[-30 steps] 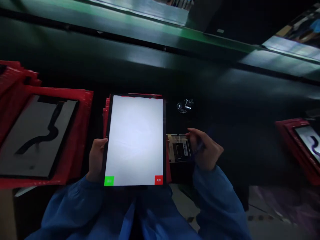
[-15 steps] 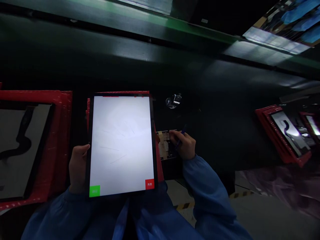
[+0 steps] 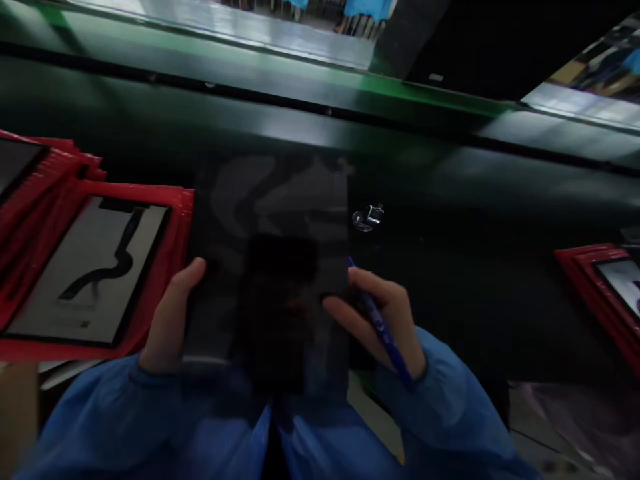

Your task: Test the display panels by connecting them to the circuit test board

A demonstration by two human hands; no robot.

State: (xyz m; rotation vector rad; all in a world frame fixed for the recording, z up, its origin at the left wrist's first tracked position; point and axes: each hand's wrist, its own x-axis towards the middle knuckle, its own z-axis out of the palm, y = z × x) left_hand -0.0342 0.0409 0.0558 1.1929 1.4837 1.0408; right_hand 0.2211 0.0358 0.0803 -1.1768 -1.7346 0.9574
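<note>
A flat display panel (image 3: 280,200), its glass now dark and reflective, is held up in front of me. My left hand (image 3: 173,313) grips its left edge, thumb on the face and fingers hidden behind. At the right edge, my right hand (image 3: 387,313) has its thumb over the glass, and the other fingers are partly hidden. A blue pen (image 3: 383,327) is tucked in that same hand, slanting down toward the wrist.
To the left, red padded sleeves (image 3: 180,200) lie stacked under another panel (image 3: 45,300) with a black flex cable (image 3: 117,267). A small shiny metal piece (image 3: 369,217) rests on the dark bench. More red sleeves (image 3: 580,267) with a panel are at right.
The lit white screen with green and red corner boxes has gone dark. My right hand has left the small circuit board beside the panel and taken hold of the panel's right edge.
</note>
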